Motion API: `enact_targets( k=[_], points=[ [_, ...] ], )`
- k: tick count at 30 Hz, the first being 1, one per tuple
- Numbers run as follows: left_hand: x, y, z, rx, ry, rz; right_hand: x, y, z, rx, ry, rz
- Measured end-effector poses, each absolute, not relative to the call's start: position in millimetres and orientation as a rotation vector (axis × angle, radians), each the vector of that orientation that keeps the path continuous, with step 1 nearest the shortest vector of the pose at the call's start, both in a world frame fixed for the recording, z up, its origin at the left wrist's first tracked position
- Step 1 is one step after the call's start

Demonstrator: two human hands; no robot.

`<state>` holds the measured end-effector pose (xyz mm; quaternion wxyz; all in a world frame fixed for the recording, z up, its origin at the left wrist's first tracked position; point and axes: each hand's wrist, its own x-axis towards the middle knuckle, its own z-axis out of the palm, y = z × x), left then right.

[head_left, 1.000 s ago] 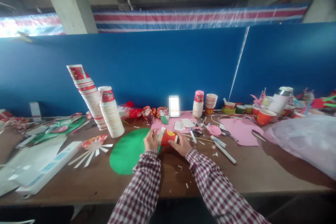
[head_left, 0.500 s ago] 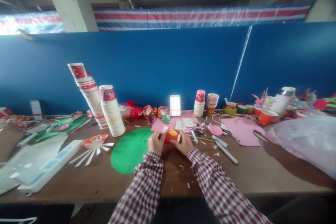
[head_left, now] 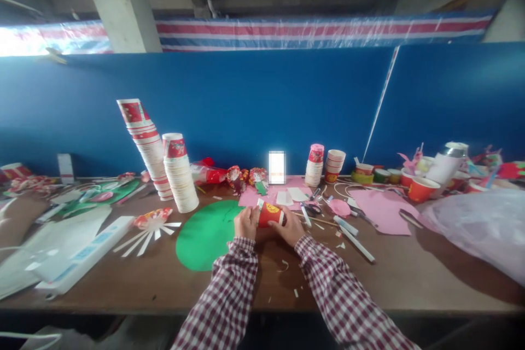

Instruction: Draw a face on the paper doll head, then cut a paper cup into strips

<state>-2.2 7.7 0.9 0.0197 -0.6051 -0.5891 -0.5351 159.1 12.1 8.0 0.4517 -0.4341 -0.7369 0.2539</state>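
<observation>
Between both hands, a red paper cup (head_left: 269, 214) with a yellow print lies on its side, held over the table. My left hand (head_left: 245, 222) is closed around its left end, where a white part shows. My right hand (head_left: 290, 226) grips the right end, with the thumb across the front. The far sides of the fingers are hidden behind the cup. A round green paper sheet (head_left: 200, 240) lies just left of my left hand. To the right of my right hand lie a pair of scissors (head_left: 314, 209) and a white marker (head_left: 305, 214).
Tall cup stacks (head_left: 180, 186) stand at the back left, shorter stacks (head_left: 314, 167) at the back right. A cup cut into strips (head_left: 152, 224) and a white power strip (head_left: 88, 254) lie left. Pink paper (head_left: 381, 210) and a plastic bag (head_left: 484, 229) are right.
The whole view has shifted slightly, so the scene sits a little further right. Both hands still hold the red cup, which looks turned slightly, its yellow print a bit differently placed.
</observation>
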Motion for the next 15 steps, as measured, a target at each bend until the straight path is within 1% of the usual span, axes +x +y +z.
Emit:
enact_targets(
  k=[8, 15],
  points=[
    [-9.7, 10.3, -0.2, -1.745, -1.901, -1.764, 160.2, 8.0, 11.0, -1.020, -1.845, 0.606],
    [-5.1, 5.9, 3.9, -1.876, -1.833, -1.660, 160.8, 11.4, 6.7, -0.984, -1.831, 0.574]
  ],
)
